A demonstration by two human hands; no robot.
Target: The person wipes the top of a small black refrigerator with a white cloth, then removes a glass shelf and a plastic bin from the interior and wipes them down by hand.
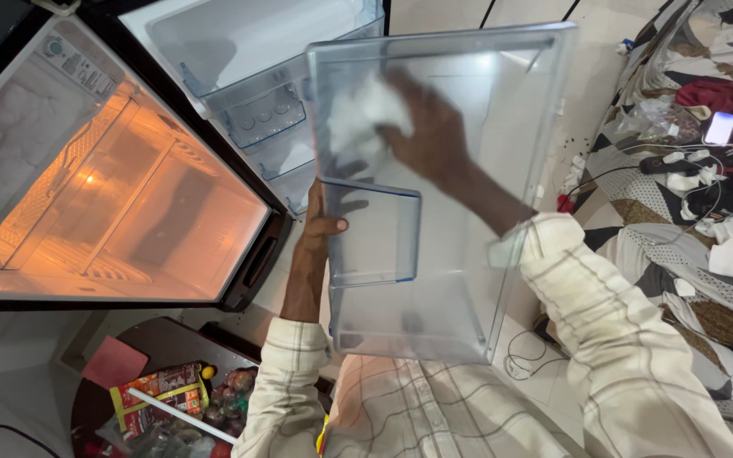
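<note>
At the centre of the frame, a clear rectangular plastic fridge drawer (460, 254) is held tilted upright above the lap. Its left edge is gripped by the left hand (320, 222), thumb curled over the rim. Inside it, a crumpled white cloth (365, 114) is pressed by the right hand (430, 127), fingers closed upon it. Beyond, upper left, an open, orange-lit refrigerator (112, 187) is seen.

At seven o'clock, a flat red-and-yellow food packet (160, 392) lies beside a dark tray. At two o'clock, a lit phone screen (720, 128) glows pale violet on the patterned bed (638, 199). At ten o'clock, a small grey label (78, 66) sits on the fridge's inner top.
</note>
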